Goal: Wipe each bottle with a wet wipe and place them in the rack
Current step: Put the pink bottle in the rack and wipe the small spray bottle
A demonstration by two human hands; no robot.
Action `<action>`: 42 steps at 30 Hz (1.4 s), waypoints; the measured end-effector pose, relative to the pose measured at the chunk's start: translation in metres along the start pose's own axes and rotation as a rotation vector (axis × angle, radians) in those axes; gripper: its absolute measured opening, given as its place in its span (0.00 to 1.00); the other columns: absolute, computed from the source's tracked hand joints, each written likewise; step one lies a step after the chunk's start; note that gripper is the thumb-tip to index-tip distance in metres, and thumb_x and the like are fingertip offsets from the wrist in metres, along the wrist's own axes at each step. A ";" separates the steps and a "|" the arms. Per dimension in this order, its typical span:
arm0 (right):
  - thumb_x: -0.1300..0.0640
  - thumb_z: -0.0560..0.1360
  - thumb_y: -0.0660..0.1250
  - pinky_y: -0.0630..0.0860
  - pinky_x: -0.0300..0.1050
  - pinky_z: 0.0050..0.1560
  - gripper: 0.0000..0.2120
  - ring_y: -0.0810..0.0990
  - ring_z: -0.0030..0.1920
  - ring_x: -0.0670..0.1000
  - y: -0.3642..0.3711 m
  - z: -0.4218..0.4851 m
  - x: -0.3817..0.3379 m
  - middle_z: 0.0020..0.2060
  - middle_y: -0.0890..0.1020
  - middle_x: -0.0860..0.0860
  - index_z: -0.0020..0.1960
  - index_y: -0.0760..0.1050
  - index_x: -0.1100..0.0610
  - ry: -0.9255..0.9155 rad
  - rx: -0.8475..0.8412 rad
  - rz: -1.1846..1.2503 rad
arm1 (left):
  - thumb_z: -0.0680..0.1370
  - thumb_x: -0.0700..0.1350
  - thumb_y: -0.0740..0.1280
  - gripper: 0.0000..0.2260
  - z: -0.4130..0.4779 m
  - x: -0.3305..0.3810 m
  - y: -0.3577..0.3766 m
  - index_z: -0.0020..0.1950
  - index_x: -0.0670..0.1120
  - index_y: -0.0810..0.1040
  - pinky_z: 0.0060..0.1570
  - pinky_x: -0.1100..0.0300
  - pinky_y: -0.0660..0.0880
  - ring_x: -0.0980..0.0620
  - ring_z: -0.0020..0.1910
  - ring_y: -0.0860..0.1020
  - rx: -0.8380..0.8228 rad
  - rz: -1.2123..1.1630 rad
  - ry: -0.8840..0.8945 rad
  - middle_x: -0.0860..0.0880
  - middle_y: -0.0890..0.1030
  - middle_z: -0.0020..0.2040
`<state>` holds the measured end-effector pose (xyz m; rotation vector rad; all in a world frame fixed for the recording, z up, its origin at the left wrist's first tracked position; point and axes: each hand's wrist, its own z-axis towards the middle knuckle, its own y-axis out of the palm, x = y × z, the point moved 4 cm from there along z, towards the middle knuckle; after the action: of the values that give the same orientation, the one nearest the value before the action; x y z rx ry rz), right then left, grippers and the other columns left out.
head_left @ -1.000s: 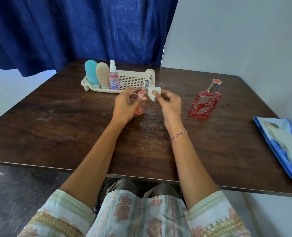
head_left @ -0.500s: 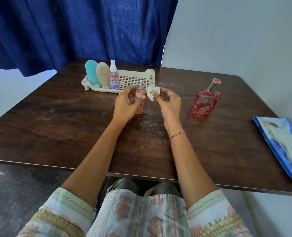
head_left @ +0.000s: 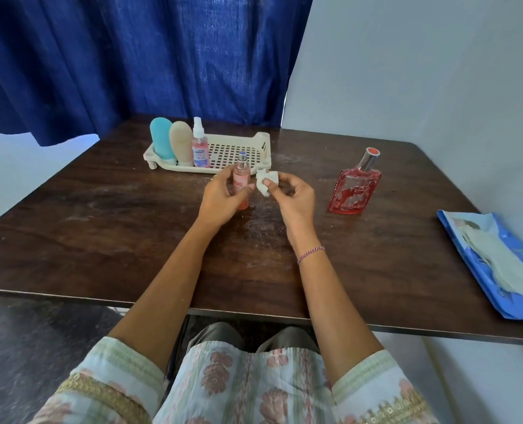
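Note:
My left hand [head_left: 220, 200] grips a slim pink spray bottle [head_left: 241, 178] upright, just in front of the cream rack [head_left: 239, 140]. My right hand [head_left: 294, 198] pinches a crumpled white wet wipe [head_left: 265, 183] a little to the right of that bottle, not touching it. In the rack's left end stand a blue tube [head_left: 161, 139], a beige tube [head_left: 181, 142] and a small clear spray bottle [head_left: 199, 143]. A flat red perfume bottle [head_left: 353, 186] with a silver neck stands on the table to the right.
A blue wet-wipe pack [head_left: 496, 261] lies at the table's right edge with a wipe sticking out. The dark wooden table [head_left: 101, 240] meets a blue curtain behind and a white wall on the right. The rack's right half holds nothing.
The pink bottle has been turned upright and its label now faces me. The wipe has come off the bottle's top and sits slightly to its right.

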<state>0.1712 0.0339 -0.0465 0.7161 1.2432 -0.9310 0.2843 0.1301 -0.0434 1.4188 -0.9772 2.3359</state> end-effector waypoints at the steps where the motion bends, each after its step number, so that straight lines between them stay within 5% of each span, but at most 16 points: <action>1: 0.57 0.71 0.73 0.77 0.36 0.42 0.13 0.78 0.41 0.41 0.000 -0.001 0.001 0.45 0.83 0.49 0.54 0.80 0.57 0.000 -0.001 -0.014 | 0.76 0.47 0.69 0.27 0.000 0.000 0.000 0.72 0.42 0.65 0.60 0.62 0.66 0.50 0.66 0.71 -0.007 0.002 -0.015 0.46 0.73 0.68; 5: 0.57 0.70 0.73 0.75 0.34 0.38 0.13 0.77 0.36 0.40 -0.002 -0.007 0.002 0.41 0.82 0.48 0.54 0.80 0.58 -0.008 0.004 -0.054 | 0.74 0.48 0.71 0.31 -0.002 -0.009 -0.001 0.74 0.47 0.63 0.68 0.56 0.64 0.50 0.70 0.66 -0.031 -0.109 -0.105 0.47 0.68 0.72; 9: 0.58 0.69 0.74 0.78 0.41 0.44 0.13 0.80 0.40 0.43 -0.002 -0.009 0.004 0.42 0.83 0.50 0.53 0.80 0.58 -0.012 0.005 -0.080 | 0.72 0.45 0.74 0.32 -0.012 -0.016 -0.014 0.72 0.50 0.65 0.68 0.54 0.65 0.51 0.70 0.63 0.205 -0.494 -0.303 0.48 0.62 0.73; 14: 0.59 0.67 0.76 0.80 0.44 0.48 0.12 0.82 0.44 0.46 -0.001 -0.013 0.003 0.42 0.84 0.48 0.48 0.79 0.52 -0.024 -0.036 -0.102 | 0.72 0.45 0.74 0.18 -0.035 -0.021 -0.022 0.59 0.47 0.72 0.51 0.62 0.74 0.52 0.54 0.76 0.396 -0.579 -0.377 0.48 0.76 0.54; 19: 0.57 0.65 0.77 0.78 0.38 0.43 0.12 0.82 0.41 0.46 0.001 -0.020 -0.002 0.40 0.84 0.49 0.44 0.76 0.53 -0.092 -0.066 -0.158 | 0.75 0.46 0.71 0.13 -0.046 -0.017 -0.018 0.56 0.43 0.77 0.38 0.64 0.77 0.54 0.42 0.81 0.386 -0.496 -0.423 0.46 0.82 0.48; 28: 0.57 0.71 0.72 0.74 0.29 0.44 0.07 0.79 0.41 0.39 0.005 -0.030 -0.006 0.42 0.84 0.48 0.49 0.82 0.57 -0.227 -0.147 -0.287 | 0.73 0.43 0.72 0.14 -0.055 -0.003 -0.002 0.57 0.39 0.81 0.37 0.66 0.79 0.57 0.37 0.82 0.079 -0.439 -0.320 0.47 0.84 0.41; 32: 0.58 0.75 0.68 0.78 0.37 0.44 0.08 0.80 0.40 0.44 0.005 -0.034 0.000 0.45 0.83 0.52 0.51 0.81 0.60 -0.193 -0.204 -0.280 | 0.74 0.47 0.72 0.12 -0.053 -0.003 -0.012 0.55 0.44 0.82 0.47 0.60 0.77 0.54 0.45 0.80 0.045 -0.028 -0.197 0.48 0.83 0.48; 35: 0.58 0.74 0.69 0.74 0.29 0.43 0.07 0.78 0.40 0.43 0.008 -0.035 0.002 0.42 0.79 0.48 0.51 0.82 0.58 -0.226 -0.249 -0.420 | 0.74 0.50 0.72 0.12 -0.051 0.000 -0.018 0.54 0.46 0.83 0.48 0.62 0.70 0.53 0.47 0.78 -0.034 0.296 -0.128 0.50 0.81 0.47; 42: 0.60 0.68 0.74 0.70 0.23 0.37 0.06 0.75 0.33 0.37 0.008 -0.038 -0.001 0.37 0.80 0.45 0.45 0.83 0.58 -0.220 -0.253 -0.500 | 0.71 0.44 0.75 0.09 -0.048 0.006 -0.021 0.50 0.45 0.84 0.47 0.66 0.73 0.59 0.38 0.78 -0.020 0.316 -0.128 0.51 0.82 0.38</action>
<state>0.1610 0.0708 -0.0531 0.0923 1.3354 -1.1932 0.2588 0.1763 -0.0443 1.5171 -1.3447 2.4634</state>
